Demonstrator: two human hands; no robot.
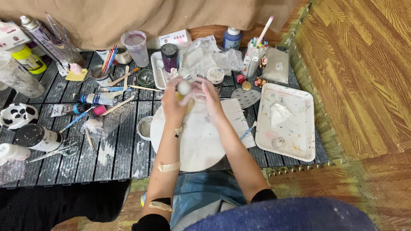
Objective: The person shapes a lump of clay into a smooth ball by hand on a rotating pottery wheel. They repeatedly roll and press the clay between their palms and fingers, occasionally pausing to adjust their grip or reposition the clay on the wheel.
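Both hands meet above the far edge of the round white board point(192, 141). The left hand point(173, 102) is closed around a small yellow bottle point(185, 92); the right hand point(209, 96) curls loosely beside it, its hold unclear. Best keep it over the board.

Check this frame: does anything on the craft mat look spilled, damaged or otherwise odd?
Nothing is tipped or broken. The dark slatted mat has white smears near the round white board, and the white tray is paint-stained with a crumpled tissue on it. Both hands, left hand and right hand, hold a small white-capped bottle.
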